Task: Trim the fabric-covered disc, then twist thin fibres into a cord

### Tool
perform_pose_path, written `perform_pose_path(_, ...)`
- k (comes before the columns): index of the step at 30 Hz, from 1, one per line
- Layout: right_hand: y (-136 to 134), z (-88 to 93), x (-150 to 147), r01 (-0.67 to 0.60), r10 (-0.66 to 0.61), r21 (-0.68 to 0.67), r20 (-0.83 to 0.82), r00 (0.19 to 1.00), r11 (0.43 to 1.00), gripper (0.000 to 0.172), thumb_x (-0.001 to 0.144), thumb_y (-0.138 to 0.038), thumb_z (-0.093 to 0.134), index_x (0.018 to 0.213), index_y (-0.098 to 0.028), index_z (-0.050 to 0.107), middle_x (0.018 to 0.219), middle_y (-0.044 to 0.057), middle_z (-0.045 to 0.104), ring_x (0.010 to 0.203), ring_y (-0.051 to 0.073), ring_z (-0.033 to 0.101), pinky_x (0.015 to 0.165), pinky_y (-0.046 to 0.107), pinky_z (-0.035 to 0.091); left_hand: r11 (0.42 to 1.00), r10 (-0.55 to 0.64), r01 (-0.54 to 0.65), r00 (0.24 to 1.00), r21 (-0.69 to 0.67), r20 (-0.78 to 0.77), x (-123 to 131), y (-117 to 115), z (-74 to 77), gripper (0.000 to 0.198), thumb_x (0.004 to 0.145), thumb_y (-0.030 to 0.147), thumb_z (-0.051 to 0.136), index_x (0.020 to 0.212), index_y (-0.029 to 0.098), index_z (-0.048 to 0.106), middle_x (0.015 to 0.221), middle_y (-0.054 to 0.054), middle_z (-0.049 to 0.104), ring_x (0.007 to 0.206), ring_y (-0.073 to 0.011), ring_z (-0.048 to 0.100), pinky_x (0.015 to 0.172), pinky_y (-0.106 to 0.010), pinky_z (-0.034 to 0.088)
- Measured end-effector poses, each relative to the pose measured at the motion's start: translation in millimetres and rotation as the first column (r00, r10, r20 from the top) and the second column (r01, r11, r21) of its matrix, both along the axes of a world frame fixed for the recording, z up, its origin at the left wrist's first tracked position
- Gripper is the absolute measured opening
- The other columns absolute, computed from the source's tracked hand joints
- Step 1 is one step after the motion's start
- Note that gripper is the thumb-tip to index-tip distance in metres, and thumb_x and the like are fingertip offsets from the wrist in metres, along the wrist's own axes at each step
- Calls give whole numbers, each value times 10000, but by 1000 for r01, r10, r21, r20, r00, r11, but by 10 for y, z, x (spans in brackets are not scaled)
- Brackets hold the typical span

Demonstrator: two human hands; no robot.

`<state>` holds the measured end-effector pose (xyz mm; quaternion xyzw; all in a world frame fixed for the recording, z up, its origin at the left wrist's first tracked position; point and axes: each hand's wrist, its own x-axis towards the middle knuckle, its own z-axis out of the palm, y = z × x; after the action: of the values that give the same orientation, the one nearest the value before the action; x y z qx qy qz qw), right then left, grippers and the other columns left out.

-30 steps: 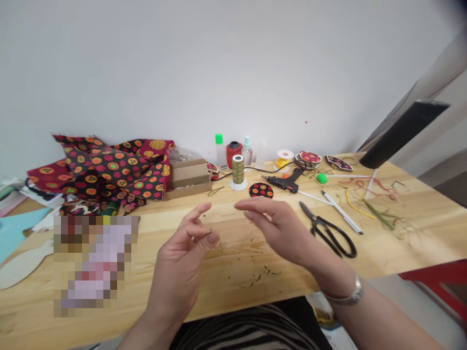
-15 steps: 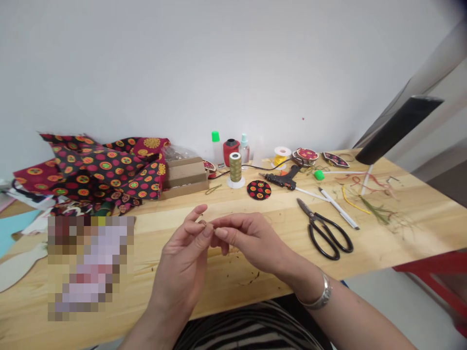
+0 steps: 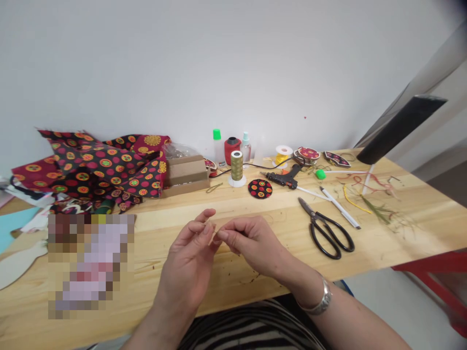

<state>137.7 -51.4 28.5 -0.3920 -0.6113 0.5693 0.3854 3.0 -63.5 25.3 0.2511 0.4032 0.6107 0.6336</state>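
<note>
My left hand (image 3: 188, 265) is held above the wooden table near its front edge, thumb and index finger pinched together. Facing it, my right hand (image 3: 257, 248) pinches with thumb and forefinger, its tips a small gap from the left ones. Whatever lies between the fingertips is too small to name. Behind the hands, a round patterned fabric disc (image 3: 260, 189) lies flat beside an upright spool of olive-gold thread (image 3: 237, 167). Black-handled scissors (image 3: 324, 231) rest to the right of my right hand.
Patterned fabric (image 3: 105, 163) is heaped at the left by a cardboard box (image 3: 186, 173). A black glue gun (image 3: 284, 178), a white pen (image 3: 341, 209) and loose threads (image 3: 375, 209) lie rightward. A black roll (image 3: 401, 129) leans at the back right. Part of the left is blurred out.
My fingertips have drawn slightly apart, the right hand's pinch shifting a little right of the left's. The rest of the table looks the same, with a slight shift of the view.
</note>
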Motion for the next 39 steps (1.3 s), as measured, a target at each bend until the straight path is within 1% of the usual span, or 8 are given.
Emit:
perform_pose_path(4,1,4,4,-7,8,-9,50,999,1000,251,837,-254,484,651,-149,615,536,-51,392,519,73,337,496,205,283,1000,-19,20,1000,-10,20,-1,-5,0,100,679,162,705,603,190,646,1076,23,556,775,-99,527,698,-254,466)
perform_pose_path(8,0,-5,4,-4,5,-28,39,999,1000,272,837,-274,488,622,-147,596,534,-52,379,517,73,321,485,206,272,1000,-25,25,1000,-14,-6,-5,-14,6,86,674,166,710,606,178,657,1068,4,557,785,-103,523,704,-250,464)
perform_pose_path(14,-3,-48,10,-3,4,-57,22,1000,998,255,839,-294,491,704,-148,652,532,-48,381,512,78,325,480,211,270,1000,-10,10,996,-3,-86,-12,-30,-20,39,674,203,712,663,166,714,1097,-53,573,915,-163,525,714,-256,467)
perform_pose_path(19,2,-44,27,-10,11,-47,15,1000,999,242,835,-272,488,768,-150,686,523,-53,383,507,79,330,478,214,271,1000,1,0,994,9,-109,-7,-47,-22,57,663,206,722,691,157,724,1087,-56,570,840,-143,531,725,-273,472)
perform_pose_path(22,7,-32,62,-13,15,-44,42,999,999,245,833,-254,485,723,-141,673,534,-50,414,515,74,347,493,210,287,1000,0,1,997,20,-75,-8,-41,-1,48,687,200,704,682,153,706,1068,-52,562,820,-130,515,707,-261,470)
perform_pose_path(27,21,-35,190,34,-22,-101,117,993,994,233,802,-297,528,662,-141,629,525,-52,420,499,70,341,479,207,277,998,34,-32,999,52,-26,-51,-18,33,36,717,162,675,681,159,679,963,-34,569,721,-93,471,570,-196,419)
perform_pose_path(33,42,-79,418,117,-97,-124,160,982,985,213,788,-300,560,681,-133,636,535,-41,453,515,71,350,494,206,290,994,95,-93,995,62,-30,-157,30,19,35,717,153,682,685,145,670,993,-25,553,669,-73,433,536,-182,416)
perform_pose_path(39,52,-105,586,180,-161,-94,183,970,979,207,766,-296,577,641,-138,626,526,-39,462,509,70,363,494,200,310,994,102,-100,994,53,-29,-184,55,-27,28,708,141,677,683,140,665,1012,-18,534,653,-67,424,522,-176,429)
